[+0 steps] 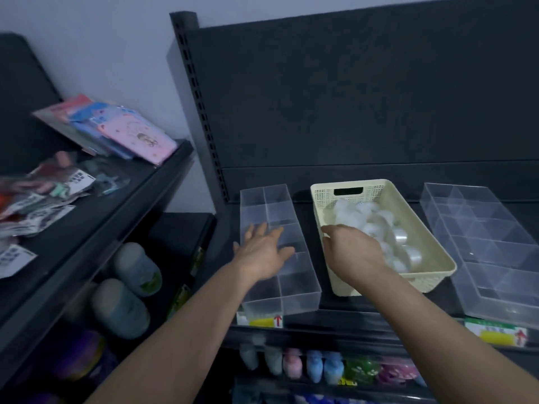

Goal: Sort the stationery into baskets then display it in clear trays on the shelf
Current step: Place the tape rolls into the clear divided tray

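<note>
- On the shelf (350, 319), centre: cream basket (326, 199) holding tape rolls (408, 252); two clear rolls stand out, the rest is a pale wrapped heap, not countable
- Right hand (350, 249) is inside the basket, on the near end of the heap; fingers bent downward, tips hidden; cannot tell whether it has hold of a roll
- Left hand (262, 252) is flat over the left tray (291, 298), fingers straight and spread, holding nothing; contact with the tray rim unclear
- Left tray stands just beside the basket; divided into two columns of cells, all appear empty
- Right tray (495, 287) on the basket's other side, also divided, appears empty
- Count: one basket; two clear trays; two hands
- Step, as judged: sorting looks done for this basket; display stage starting, no roll in a tray yet
- Next move calls for: a firm pinch on one roll out of the slippery wrap; lift clear of the basket wall; set it into a left-tray cell, with the free hand steadying the tray
- Outward: two price labels (262, 320) on the shelf edge; packets (116, 132) piled on the side shelf at left
</note>
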The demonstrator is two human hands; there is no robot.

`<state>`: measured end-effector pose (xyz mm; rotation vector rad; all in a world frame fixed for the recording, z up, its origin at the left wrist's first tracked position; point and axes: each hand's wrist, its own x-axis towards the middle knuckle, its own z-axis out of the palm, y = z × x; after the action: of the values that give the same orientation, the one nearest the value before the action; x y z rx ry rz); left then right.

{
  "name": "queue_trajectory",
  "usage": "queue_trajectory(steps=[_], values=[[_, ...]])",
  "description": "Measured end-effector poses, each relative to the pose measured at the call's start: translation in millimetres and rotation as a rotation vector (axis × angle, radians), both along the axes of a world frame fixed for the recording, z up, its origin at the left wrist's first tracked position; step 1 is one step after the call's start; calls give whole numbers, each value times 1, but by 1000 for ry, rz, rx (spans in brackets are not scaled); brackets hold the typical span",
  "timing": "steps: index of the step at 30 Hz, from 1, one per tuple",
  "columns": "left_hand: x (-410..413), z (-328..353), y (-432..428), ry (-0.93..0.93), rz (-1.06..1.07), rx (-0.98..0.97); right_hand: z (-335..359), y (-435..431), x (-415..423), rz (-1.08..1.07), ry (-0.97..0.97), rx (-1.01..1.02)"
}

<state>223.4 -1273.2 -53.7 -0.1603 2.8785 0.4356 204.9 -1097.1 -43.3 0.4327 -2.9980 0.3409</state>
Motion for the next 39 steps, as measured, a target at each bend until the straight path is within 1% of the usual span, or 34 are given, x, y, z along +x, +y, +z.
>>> queue_trajectory(steps=[4, 7, 14, 15, 17, 20, 23, 26, 29, 31, 35, 37, 39], values=[[4, -9, -18, 56, -104, -45, -3, -10, 1, -44, 24, -20], [6, -6, -37, 54, -152, -43, -1, -17, 1, -73, 24, -29], [7, -2, -47, 34, -174, -19, -4, -29, -2, -71, -31, -60], [7, -1, -45, 51, -162, -2, -2, -28, -2, -71, -33, -71], [4, 4, -35, 149, -148, 23, 4, -21, -1, -65, 2, -89], [-6, 20, -9, 291, -201, 57, 10, 2, -3, -81, 71, -98], [-23, 30, 25, 306, -286, 168, 9, 38, -13, -139, 88, -62], [-41, 28, 51, 332, -295, 169, 5, 71, -19, -196, 99, -12], [-56, 26, 65, 370, -219, 85, 1, 89, -22, -183, 71, -54], [-64, 25, 71, 348, -209, -17, 0, 95, -26, -161, 47, -70], [-78, 25, 83, 231, -254, -336, 9, 94, -36, -129, 31, -107], [-84, 22, 87, 208, -261, -440, 11, 90, -38, -54, 16, -120], [-85, 18, 91, 210, -264, -482, 9, 85, -40, 38, -28, -147]])
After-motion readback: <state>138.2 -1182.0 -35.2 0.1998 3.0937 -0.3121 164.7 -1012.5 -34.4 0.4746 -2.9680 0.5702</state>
